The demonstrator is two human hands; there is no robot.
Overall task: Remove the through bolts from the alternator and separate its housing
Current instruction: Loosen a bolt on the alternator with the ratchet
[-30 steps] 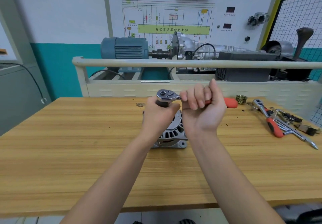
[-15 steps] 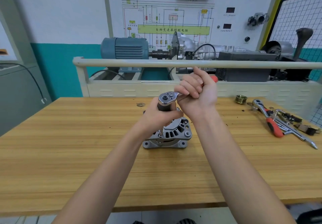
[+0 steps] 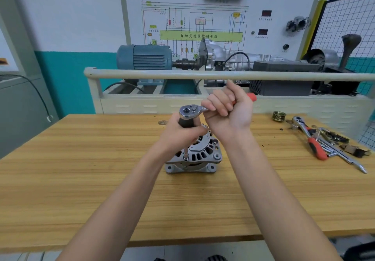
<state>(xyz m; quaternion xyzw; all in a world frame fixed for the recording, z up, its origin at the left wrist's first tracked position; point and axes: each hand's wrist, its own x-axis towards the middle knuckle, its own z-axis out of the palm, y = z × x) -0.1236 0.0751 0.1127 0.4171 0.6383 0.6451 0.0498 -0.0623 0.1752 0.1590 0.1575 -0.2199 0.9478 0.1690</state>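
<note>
Bare wooden bench [image 3: 81,179] left of alternator [image 3: 194,157]; scattered tools [image 3: 324,145] far right.

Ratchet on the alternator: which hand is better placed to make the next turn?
Right. The right hand grips the ratchet by its red handle, away from the head, so it has leverage. The left hand holds the black socket under the head, steadying it over the alternator.

- The alternator [image 3: 199,155] was cast metal, a dull silver-grey.
- The ratchet [image 3: 189,111] had a glossy chrome head and an orange-red grip, likely plastic.
- The table [image 3: 81,169] was smooth, pale wood with a streaky grain.
- The pulley [image 3: 279,116] looked brassy and ribbed.
</note>
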